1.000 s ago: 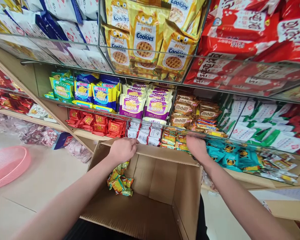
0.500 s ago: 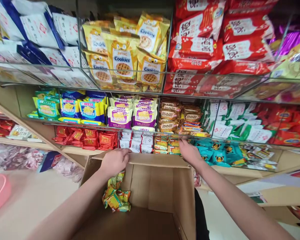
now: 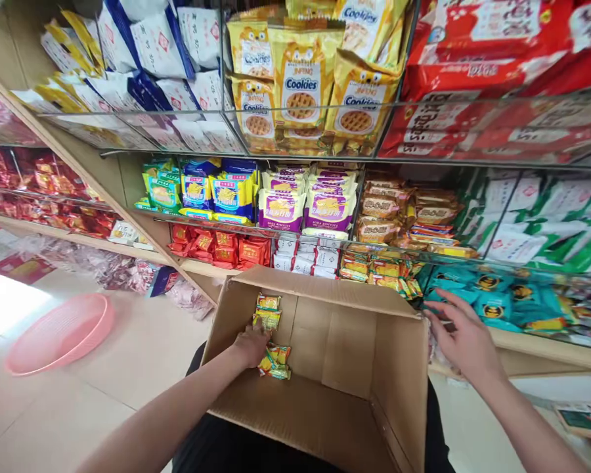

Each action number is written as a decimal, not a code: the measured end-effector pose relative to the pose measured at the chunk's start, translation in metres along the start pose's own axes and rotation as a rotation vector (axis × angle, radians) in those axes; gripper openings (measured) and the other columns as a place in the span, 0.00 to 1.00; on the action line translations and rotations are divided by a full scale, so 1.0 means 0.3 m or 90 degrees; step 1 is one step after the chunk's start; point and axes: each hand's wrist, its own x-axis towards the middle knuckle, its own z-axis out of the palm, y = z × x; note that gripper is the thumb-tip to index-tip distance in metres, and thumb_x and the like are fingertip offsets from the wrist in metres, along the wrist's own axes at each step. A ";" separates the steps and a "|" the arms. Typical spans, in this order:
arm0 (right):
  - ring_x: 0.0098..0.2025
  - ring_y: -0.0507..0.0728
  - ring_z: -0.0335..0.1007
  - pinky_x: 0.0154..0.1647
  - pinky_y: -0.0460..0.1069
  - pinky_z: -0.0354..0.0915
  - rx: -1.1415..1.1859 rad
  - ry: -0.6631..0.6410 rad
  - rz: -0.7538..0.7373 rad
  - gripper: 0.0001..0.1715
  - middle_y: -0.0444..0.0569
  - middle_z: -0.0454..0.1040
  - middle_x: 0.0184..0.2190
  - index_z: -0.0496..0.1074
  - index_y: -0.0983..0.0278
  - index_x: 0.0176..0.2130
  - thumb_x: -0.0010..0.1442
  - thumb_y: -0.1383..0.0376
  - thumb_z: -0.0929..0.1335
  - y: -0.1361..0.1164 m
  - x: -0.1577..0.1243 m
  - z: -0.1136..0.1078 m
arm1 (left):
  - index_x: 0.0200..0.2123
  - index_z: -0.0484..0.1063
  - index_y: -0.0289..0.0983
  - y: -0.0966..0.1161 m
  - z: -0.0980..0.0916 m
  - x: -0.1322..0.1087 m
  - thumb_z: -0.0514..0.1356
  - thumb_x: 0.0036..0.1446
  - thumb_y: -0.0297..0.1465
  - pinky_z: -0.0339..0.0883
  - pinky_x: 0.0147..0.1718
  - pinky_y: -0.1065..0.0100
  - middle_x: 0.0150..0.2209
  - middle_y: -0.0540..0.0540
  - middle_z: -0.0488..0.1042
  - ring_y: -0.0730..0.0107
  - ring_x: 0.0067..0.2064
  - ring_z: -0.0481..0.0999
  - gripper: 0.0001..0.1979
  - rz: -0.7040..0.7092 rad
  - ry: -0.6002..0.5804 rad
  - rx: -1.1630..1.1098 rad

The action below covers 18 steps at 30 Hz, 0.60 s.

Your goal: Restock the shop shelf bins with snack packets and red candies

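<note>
An open cardboard box (image 3: 354,394) rests on my lap in front of glass snack shelves. My left hand (image 3: 250,345) reaches down inside the box and closes on small yellow-green snack packets (image 3: 274,361) heaped against its far left wall; more of these packets (image 3: 268,311) stand just above. My right hand (image 3: 465,338) hovers outside the box's right rim with fingers spread, holding nothing, near the teal packets (image 3: 477,305) on the low shelf.
Glass shelves (image 3: 295,148) full of yellow cookie bags (image 3: 300,85), purple biscuit packs (image 3: 305,207), red packs (image 3: 217,246) and orange-green packets (image 3: 379,268) stand right ahead. A pink plastic basket (image 3: 59,335) lies on the tiled floor at left.
Both hands have left the box's far rim. My left hand has dropped into the box onto the snack packets; my right hand has moved out to the right and opened.
</note>
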 end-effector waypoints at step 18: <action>0.40 0.55 0.68 0.36 0.49 0.67 0.363 -0.169 0.133 0.19 0.50 0.69 0.42 0.66 0.60 0.46 0.54 0.57 0.64 -0.406 -0.183 -0.051 | 0.35 0.57 0.38 0.108 -0.201 -0.237 0.55 0.52 0.34 0.62 0.27 0.72 0.28 0.52 0.67 0.74 0.28 0.69 0.10 0.301 0.017 -0.673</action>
